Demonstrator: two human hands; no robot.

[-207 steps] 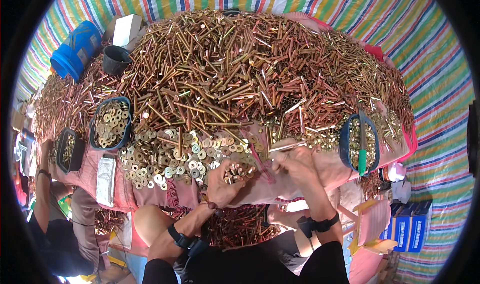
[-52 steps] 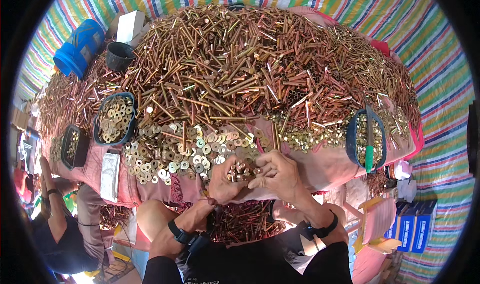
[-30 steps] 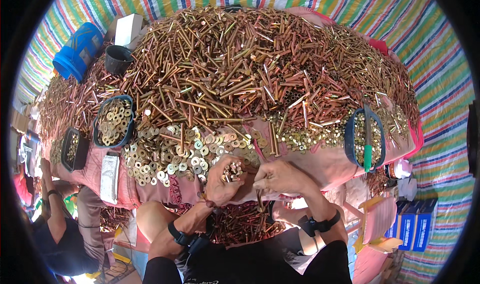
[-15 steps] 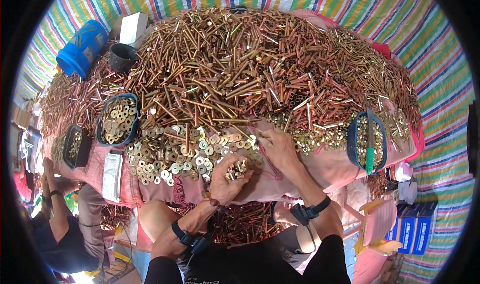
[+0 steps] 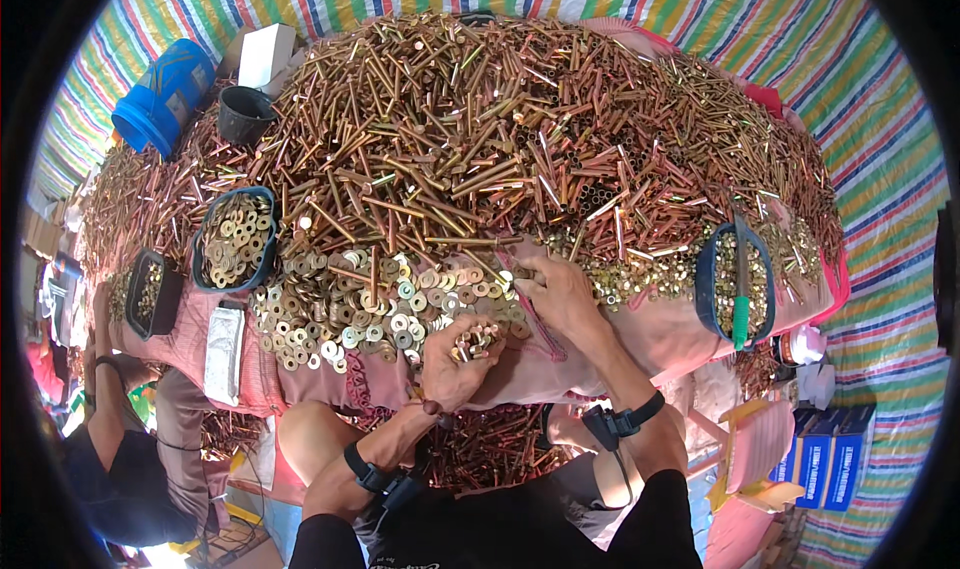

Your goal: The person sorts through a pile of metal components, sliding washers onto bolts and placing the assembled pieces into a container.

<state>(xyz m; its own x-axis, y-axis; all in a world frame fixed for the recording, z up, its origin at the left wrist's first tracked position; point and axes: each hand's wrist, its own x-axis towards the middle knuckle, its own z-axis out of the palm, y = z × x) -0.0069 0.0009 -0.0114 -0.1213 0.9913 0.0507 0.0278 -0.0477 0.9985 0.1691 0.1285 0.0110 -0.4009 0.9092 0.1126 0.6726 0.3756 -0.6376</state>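
Note:
My left hand (image 5: pixel 452 371) is closed round a bunch of brass-coloured bolts (image 5: pixel 478 343), whose ends stick up from between the fingers and thumb. Up and to its right, my right hand (image 5: pixel 562 297) has its thumb and forefinger drawn together at the edge of the washers. What those fingertips hold, if anything, is too small to make out. Flat round washers (image 5: pixel 400 309) lie in a thick spread left of and beyond my left hand. Small shiny nuts (image 5: pixel 640 281) are scattered right of my right hand, and a pinkish cord (image 5: pixel 545 337) lies between both hands.
A large heap of long bolts and sleeves (image 5: pixel 450 129) covers the far side. Washers fill a blue basket (image 5: pixel 268 264) on the left; a dark bin (image 5: pixel 165 314) stands beside it. A green-handled tool (image 5: pixel 740 309) rests across a blue basket (image 5: pixel 702 289) of nuts. Another person's arm (image 5: pixel 103 369) is at far left.
My left hand has turned slightly, and the bolts in it sit lower between the fingers. My right hand has barely shifted. The other person's arm at far left has moved.

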